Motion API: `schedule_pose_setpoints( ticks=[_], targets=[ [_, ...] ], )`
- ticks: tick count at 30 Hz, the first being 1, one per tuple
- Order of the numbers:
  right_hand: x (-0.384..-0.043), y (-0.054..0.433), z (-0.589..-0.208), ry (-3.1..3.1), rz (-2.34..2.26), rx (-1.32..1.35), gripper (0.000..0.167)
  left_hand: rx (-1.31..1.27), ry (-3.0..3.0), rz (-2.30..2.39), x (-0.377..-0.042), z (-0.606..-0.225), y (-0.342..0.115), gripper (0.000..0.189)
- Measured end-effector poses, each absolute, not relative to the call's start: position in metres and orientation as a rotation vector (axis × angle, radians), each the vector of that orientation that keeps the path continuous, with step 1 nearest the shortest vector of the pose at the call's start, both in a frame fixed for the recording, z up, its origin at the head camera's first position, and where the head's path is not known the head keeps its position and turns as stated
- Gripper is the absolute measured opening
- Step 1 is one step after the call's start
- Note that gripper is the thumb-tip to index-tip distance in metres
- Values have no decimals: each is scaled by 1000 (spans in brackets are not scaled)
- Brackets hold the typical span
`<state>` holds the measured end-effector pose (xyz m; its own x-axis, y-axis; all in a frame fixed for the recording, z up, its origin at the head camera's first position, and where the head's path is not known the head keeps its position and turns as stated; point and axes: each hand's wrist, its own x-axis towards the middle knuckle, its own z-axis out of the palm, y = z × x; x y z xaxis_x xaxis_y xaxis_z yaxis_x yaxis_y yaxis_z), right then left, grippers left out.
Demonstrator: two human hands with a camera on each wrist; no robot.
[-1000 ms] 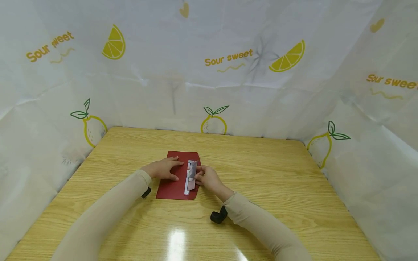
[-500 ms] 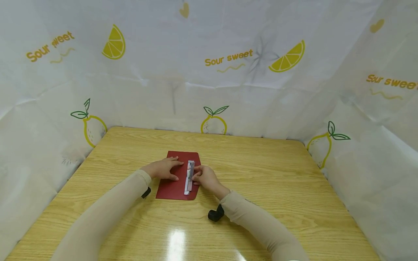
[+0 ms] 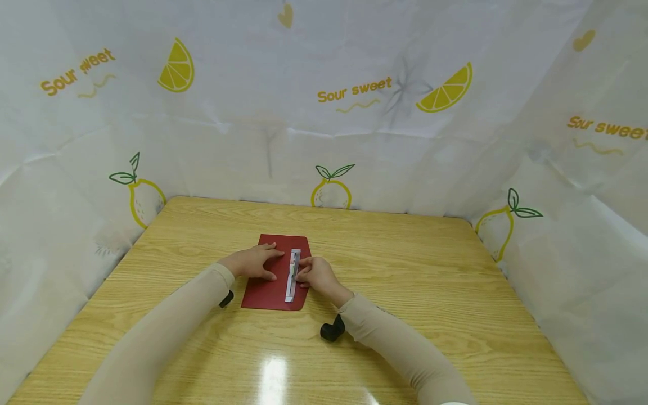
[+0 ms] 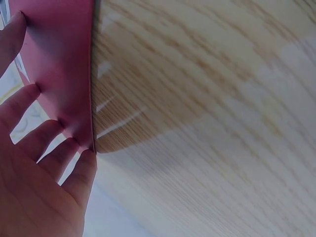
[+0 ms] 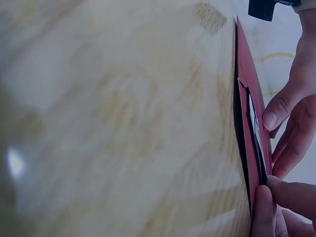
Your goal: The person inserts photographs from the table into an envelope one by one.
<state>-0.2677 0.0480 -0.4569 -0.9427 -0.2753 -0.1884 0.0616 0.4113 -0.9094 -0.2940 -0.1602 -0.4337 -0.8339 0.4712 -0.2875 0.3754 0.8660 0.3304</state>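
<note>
A red envelope (image 3: pixel 270 295) lies flat on the wooden table, its tapered flap toward the right. My left hand (image 3: pixel 253 263) rests on it with spread fingers; in the left wrist view those fingers (image 4: pixel 54 131) press its red face near the edge. A narrow strip of a printed white card (image 3: pixel 291 289) shows at the envelope's opening. My right hand (image 3: pixel 321 277) pinches the card's right edge between thumb and fingertips. Seen from the right wrist, the card (image 5: pixel 255 123) is a thin white and dark edge between red layers, and the envelope (image 5: pixel 247 64) is nearly edge-on.
The wooden table (image 3: pixel 405 292) reaches a white cloth backdrop (image 3: pixel 243 152) printed with lemons and words. A black wrist-worn piece (image 3: pixel 332 331) hangs below the right wrist, and another (image 3: pixel 226 298) below the left.
The card has slid left into the envelope, so a narrower strip of it shows. My right hand has moved slightly left with it; my left hand has stayed in place.
</note>
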Motion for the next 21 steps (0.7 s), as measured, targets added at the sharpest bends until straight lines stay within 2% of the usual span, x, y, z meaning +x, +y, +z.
schedule_pose_setpoints(
  ticks=[21],
  targets=[
    [-271,48,-457,2397,-1490,-211,34,614,2679,367,-294,-434,-159,69]
  ],
)
